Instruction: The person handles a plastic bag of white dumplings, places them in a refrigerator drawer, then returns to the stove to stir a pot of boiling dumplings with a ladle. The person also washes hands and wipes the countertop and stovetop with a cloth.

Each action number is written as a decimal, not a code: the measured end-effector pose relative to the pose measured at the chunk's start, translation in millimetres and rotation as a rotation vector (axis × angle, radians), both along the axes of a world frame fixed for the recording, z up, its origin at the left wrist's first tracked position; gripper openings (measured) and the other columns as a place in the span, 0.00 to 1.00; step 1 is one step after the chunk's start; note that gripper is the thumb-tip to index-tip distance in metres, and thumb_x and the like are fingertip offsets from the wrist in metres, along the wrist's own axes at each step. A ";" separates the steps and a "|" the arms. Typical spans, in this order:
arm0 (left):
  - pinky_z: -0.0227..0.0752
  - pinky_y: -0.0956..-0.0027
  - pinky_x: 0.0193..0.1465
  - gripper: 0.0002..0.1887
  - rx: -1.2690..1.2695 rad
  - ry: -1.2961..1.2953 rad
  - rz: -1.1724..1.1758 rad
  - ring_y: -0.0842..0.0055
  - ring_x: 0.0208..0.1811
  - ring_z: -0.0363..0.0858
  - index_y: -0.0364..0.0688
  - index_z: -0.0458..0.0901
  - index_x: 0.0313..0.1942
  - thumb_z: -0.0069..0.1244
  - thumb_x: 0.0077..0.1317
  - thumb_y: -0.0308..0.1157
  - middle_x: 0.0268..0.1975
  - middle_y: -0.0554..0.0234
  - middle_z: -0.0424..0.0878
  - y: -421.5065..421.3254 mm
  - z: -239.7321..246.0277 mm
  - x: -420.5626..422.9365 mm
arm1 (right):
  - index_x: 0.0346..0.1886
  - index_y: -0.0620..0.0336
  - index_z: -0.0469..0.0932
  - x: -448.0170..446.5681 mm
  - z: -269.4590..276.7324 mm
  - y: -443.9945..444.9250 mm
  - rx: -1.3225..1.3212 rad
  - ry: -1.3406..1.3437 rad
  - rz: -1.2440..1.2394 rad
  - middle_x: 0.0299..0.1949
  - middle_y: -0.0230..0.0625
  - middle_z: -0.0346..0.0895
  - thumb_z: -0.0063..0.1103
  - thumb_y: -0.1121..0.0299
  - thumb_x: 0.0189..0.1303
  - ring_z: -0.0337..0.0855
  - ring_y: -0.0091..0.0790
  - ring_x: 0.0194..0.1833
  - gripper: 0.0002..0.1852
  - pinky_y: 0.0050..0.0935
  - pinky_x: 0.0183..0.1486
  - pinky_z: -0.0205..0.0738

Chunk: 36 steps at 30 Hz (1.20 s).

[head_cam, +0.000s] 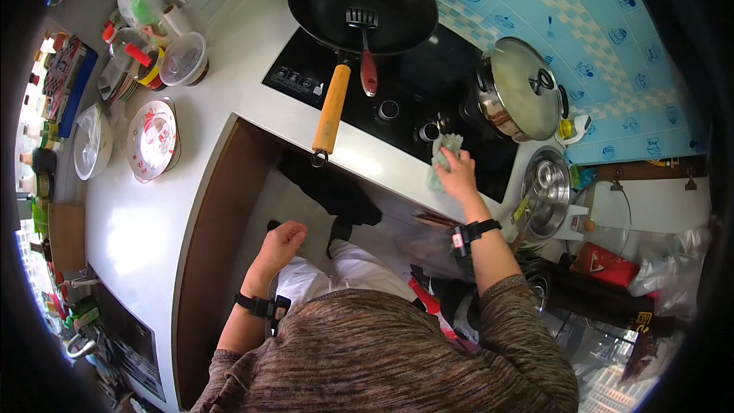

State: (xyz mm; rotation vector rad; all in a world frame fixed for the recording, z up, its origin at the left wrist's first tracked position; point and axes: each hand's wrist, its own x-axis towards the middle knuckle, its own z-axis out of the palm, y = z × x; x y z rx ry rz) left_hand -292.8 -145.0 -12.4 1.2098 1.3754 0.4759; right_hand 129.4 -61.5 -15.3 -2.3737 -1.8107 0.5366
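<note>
My right hand (457, 175) presses a pale green cloth (446, 146) on the front edge of the black glass cooktop (413, 89), beside a control knob (428, 132). My left hand (285, 244) hangs in front of my body, its fingers curled and nothing seen in them. A black wok (327, 6) with a wooden handle (331, 109) sits on the cooktop's left part, and a slotted spatula with a red handle (369, 74) lies in it, its handle over the rim. On the right part stands a steel pot with a glass lid (516, 92).
A patterned plate (153, 139), a white bowl (93, 146), a lidded plastic tub (183, 60) and bottles stand on the left counter (129, 229). Steel bowls (545, 189) are right of the cooktop. The tiled wall (602, 57) rises behind it.
</note>
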 end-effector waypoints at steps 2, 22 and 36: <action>0.74 0.73 0.41 0.09 -0.002 0.015 -0.044 0.76 0.37 0.82 0.34 0.80 0.41 0.50 0.63 0.28 0.35 0.57 0.84 1.5 2.1 -2.3 | 0.61 0.43 0.71 -21.9 -2.9 -7.1 -0.002 -0.028 -0.045 0.59 0.48 0.61 0.62 0.54 0.52 0.62 0.53 0.57 0.30 0.42 0.61 0.61; 0.75 0.72 0.40 0.10 -0.017 0.045 -0.081 0.75 0.36 0.83 0.36 0.80 0.42 0.50 0.63 0.30 0.34 0.57 0.85 -4.5 -3.7 -41.1 | 0.51 0.60 0.73 -28.5 -44.0 -65.2 0.432 0.059 -0.345 0.46 0.52 0.69 0.64 0.62 0.50 0.70 0.55 0.49 0.24 0.45 0.54 0.65; 0.74 0.72 0.42 0.10 -0.074 0.055 -0.010 0.75 0.37 0.82 0.36 0.80 0.42 0.52 0.63 0.31 0.35 0.56 0.84 -17.4 -2.5 -59.9 | 0.54 0.61 0.71 -165.0 -43.2 18.2 0.474 -0.009 -0.069 0.48 0.54 0.68 0.66 0.65 0.48 0.69 0.57 0.51 0.27 0.46 0.54 0.65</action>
